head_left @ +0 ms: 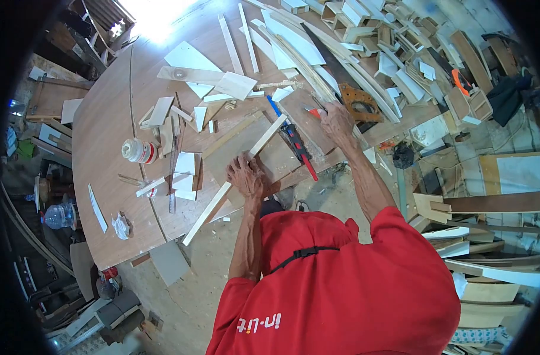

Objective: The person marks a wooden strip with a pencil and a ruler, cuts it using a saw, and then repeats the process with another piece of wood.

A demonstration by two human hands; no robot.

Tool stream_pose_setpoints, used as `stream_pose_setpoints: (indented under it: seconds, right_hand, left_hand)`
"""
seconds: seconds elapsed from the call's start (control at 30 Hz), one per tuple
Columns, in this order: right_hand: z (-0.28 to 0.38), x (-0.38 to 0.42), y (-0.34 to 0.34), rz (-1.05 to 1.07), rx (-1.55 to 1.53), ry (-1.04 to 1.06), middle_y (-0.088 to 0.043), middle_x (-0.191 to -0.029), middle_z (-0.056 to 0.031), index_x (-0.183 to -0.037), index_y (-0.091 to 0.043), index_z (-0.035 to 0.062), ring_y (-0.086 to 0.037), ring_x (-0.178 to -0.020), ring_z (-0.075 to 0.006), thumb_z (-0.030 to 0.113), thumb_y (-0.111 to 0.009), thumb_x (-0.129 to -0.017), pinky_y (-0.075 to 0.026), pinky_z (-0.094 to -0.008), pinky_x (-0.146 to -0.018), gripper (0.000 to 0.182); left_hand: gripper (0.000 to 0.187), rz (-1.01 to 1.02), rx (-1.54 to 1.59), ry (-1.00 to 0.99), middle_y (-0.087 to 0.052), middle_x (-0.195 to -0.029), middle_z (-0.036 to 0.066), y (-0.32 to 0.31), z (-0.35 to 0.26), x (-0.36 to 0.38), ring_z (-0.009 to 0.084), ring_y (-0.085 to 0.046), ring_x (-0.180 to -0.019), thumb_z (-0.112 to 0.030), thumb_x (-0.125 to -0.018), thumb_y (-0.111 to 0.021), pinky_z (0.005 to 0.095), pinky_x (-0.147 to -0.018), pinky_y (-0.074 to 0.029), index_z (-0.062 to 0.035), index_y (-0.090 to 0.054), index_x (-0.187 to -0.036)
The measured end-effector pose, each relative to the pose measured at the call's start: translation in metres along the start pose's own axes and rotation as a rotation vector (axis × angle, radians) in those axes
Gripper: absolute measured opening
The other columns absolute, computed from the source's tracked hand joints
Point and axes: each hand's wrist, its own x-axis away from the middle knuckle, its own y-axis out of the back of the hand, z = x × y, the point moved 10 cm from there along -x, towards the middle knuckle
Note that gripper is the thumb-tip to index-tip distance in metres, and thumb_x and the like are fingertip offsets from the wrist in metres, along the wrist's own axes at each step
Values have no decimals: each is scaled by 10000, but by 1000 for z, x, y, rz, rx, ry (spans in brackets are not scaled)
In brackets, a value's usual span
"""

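Note:
My left hand presses down on a long pale wood strip, its fingers curled over it. The strip lies slantwise across a flat board and juts past the table's near edge. My right hand is closed at the table's right side, with a small red tool with a pale tip poking out from its fingers. Just beyond that hand sits the wooden handle of a handsaw, its dark blade pointing away. A long blue, black and red tool lies between my hands.
White and bare wood offcuts lie scattered over the table. On the left are a white glue bottle and a crumpled plastic bag. Long strips and stacked wooden pieces crowd the right, beside an orange-handled saw.

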Motion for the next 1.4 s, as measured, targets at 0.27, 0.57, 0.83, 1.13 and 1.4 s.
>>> stream_pose_setpoints:
  seconds: [0.27, 0.57, 0.83, 1.13, 1.4]
  right_hand:
    - [13, -60, -26, 88, 85, 72, -666, -1017, -181, -979, -694, 47, -624, -1000, -346, 279, -590, -876, -489, -449, -846, 275]
    - [16, -63, -37, 119, 190, 42, -653, -998, -191, -936, -688, 56, -620, -969, -354, 311, -604, -855, -488, -480, -812, 281]
    - [2, 49, -10, 140, -132, -48, -607, -1038, -121, -1006, -656, 106, -592, -984, -322, 237, -584, -860, -488, -449, -815, 209]
    - [4, 46, 28, -127, -33, 99, -542, -1097, -99, -1031, -614, 76, -529, -1049, -311, 209, -628, -835, -473, -436, -867, 237]
    - [-6, 16, -26, 86, 146, 97, -561, -1101, -105, -1078, -612, 75, -518, -1107, -296, 298, -635, -853, -469, -489, -869, 317]
  left_hand:
    - [265, 33, 51, 17, -531, -1143, 85, -4, 3, 0, 316, -442, -1120, -258, -869, -593, 485, -922, -348, -168, -595, -1119]
    - [276, 67, 75, 26, -524, -1154, 82, -2, 2, 0, 323, -435, -1125, -234, -857, -601, 483, -941, -337, -163, -580, -1122]
    - [270, -25, 74, -14, -555, -1099, 89, 8, -5, -2, 334, -462, -1087, -196, -841, -614, 490, -912, -358, -155, -599, -1108]
    - [256, 48, 95, 0, -529, -1078, 97, 11, -13, -3, 333, -440, -1066, -205, -845, -606, 474, -903, -341, -142, -570, -1090]
    - [248, 38, 20, 15, -540, -1090, 79, 2, -1, -2, 323, -452, -1080, -220, -858, -601, 482, -904, -351, -149, -587, -1095]
